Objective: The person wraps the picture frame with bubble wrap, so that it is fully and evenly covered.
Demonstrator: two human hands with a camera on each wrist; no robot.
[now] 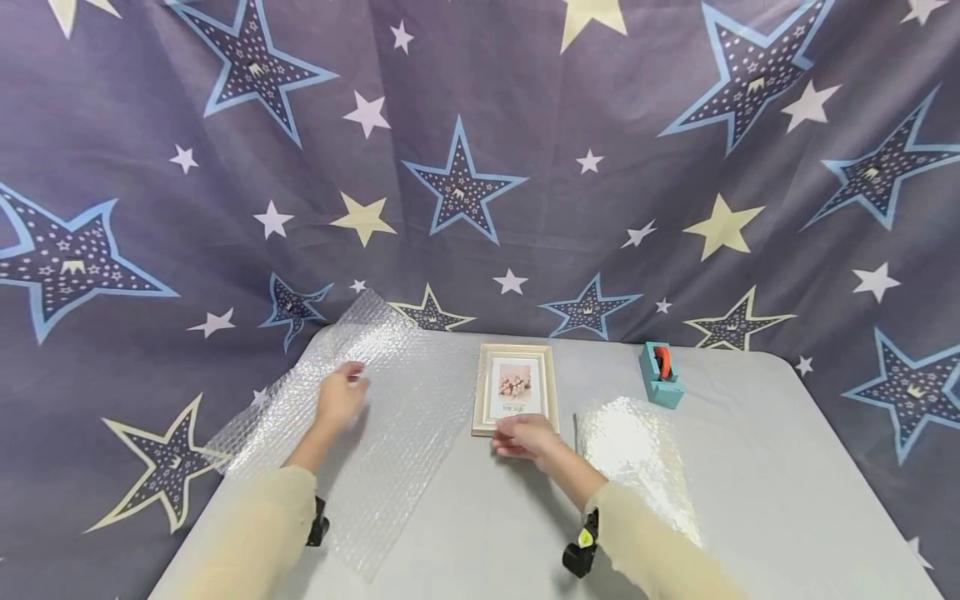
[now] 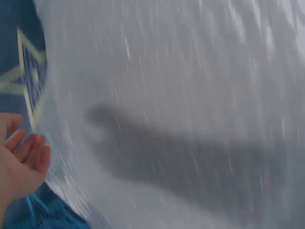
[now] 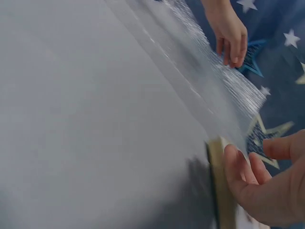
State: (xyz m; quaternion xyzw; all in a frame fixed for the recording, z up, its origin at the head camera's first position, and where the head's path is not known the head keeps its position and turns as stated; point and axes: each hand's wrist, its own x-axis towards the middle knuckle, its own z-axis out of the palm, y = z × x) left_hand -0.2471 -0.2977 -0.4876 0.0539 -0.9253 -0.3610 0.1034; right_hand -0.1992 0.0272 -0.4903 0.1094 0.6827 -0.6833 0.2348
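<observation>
A picture frame [image 1: 486, 383] with a pale gold border and a print of pink flowers lies face up mid-table in the head view. My right hand [image 1: 528, 437] is over its near edge; in the right wrist view its fingertips [image 3: 231, 157] overlap the frame's border [image 3: 220, 183], with the thumb held apart. To the left, a large sheet of clear bubble wrap [image 1: 427, 408] is spread flat. Above it hovers my left hand [image 1: 343, 400], fingers loosely bent around nothing. The left wrist view has this hand [image 2: 26, 162] at its left edge, its shadow falling on the sheet.
Right of the frame lies a shiny bubble-wrap bundle [image 1: 633, 454]. Behind it stands a teal tape dispenser [image 1: 662, 379] with an orange-red roll. A star-patterned curtain [image 1: 465, 183] hangs along the back and sides of the white table [image 1: 765, 467]. The sheet overhangs the table's left edge.
</observation>
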